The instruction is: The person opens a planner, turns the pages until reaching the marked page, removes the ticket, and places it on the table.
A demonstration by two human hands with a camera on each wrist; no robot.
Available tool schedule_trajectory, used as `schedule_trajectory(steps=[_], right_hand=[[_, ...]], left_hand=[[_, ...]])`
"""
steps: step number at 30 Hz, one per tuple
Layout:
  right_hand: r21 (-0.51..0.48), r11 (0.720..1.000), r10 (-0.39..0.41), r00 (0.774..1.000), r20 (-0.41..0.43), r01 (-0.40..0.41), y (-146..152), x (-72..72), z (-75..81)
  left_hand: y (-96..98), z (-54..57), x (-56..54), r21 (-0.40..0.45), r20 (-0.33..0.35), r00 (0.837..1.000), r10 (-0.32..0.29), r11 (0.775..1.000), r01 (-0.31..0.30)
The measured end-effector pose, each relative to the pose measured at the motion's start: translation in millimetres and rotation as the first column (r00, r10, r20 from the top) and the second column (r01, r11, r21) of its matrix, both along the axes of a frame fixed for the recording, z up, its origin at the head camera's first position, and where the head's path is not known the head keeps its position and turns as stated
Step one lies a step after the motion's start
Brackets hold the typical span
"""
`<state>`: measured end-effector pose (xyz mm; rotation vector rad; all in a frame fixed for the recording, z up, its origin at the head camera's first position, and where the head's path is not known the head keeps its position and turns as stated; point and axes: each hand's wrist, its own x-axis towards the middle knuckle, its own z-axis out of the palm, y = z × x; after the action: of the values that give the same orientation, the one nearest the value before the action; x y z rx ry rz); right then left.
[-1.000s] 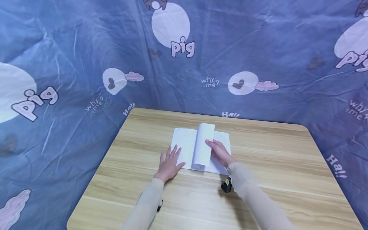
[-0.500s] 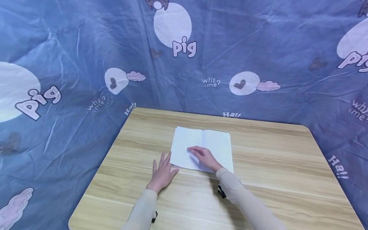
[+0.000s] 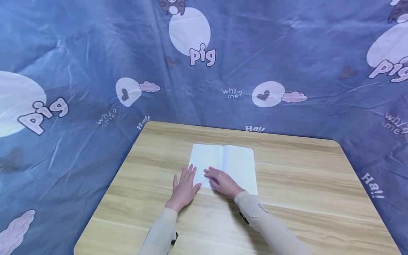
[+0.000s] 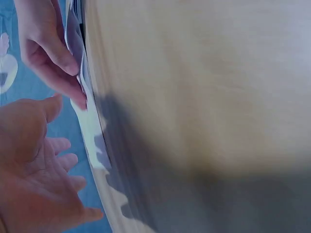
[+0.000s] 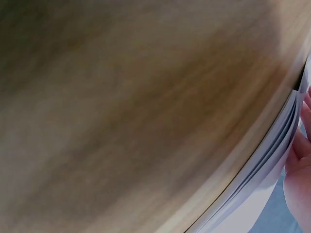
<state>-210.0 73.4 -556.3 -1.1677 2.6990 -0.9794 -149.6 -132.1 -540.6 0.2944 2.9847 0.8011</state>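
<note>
An open notebook (image 3: 239,164) with white ruled pages lies flat in the middle of the table in the head view. My left hand (image 3: 184,188) is spread at its lower left corner, fingertips over the page edge. My right hand (image 3: 224,183) rests on the left page near the fold, its fingers loosely bent and holding nothing. In the left wrist view, my left hand (image 4: 39,179) shows outstretched fingers beside the notebook's edge, with my right hand (image 4: 46,46) touching the paper above it. The right wrist view catches the notebook's stacked pages (image 5: 265,162) and part of my right hand (image 5: 299,182).
The wooden table (image 3: 302,198) has rounded corners and extends well to both sides of the notebook. A blue printed cloth (image 3: 204,106) hangs behind it and along both sides. Black wrist gear (image 3: 243,217) sits under the right sleeve.
A page that my right hand was lifting has turned over to the left and now lies flat. My right hand has moved left onto it; my left hand shifted off, then back to the corner.
</note>
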Motion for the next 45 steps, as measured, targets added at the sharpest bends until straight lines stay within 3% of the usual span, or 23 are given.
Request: schedule_trajectory(steps=[8,18,24,29,33,40,45], right_hand=[[0.013,0.999,0.03,0.999,-0.012,-0.03,-5.3,1.4,-6.4],[0.032,0.998,0.056,0.998,-0.013,-0.055,-2.5,-3.7,1.1],[0.031,0.999,0.032,0.995,-0.092,-0.029,3.7,-11.6,2.2],[0.054,0.998,-0.036,0.988,-0.147,0.044,17.9,-24.5,-0.2],[0.06,0.984,-0.156,0.975,-0.159,0.167,36.9,-43.0,2.8],[0.11,0.913,-0.373,0.914,-0.162,0.392,73.5,-77.0,14.9],[0.195,0.869,-0.44,0.89,-0.118,0.455,90.8,-89.5,23.1]], left_hand=[[7.5,-4.2,-24.4,-0.082,0.089,0.994,-0.055,0.995,0.063],[8.0,-7.5,-29.5,-0.118,0.096,0.994,-0.05,0.991,0.061],[8.0,-6.7,-28.8,-0.111,0.096,0.994,-0.044,0.992,0.055],[9.0,-6.0,-28.7,-0.114,0.089,0.995,-0.042,0.992,0.052],[11.4,-5.8,-29.0,-0.104,0.088,0.995,-0.052,0.993,0.061],[15.1,-7.3,-28.2,-0.112,0.1,0.993,-0.057,0.991,0.068],[16.3,-8.9,-28.0,-0.098,0.1,0.993,-0.06,0.993,0.07]])
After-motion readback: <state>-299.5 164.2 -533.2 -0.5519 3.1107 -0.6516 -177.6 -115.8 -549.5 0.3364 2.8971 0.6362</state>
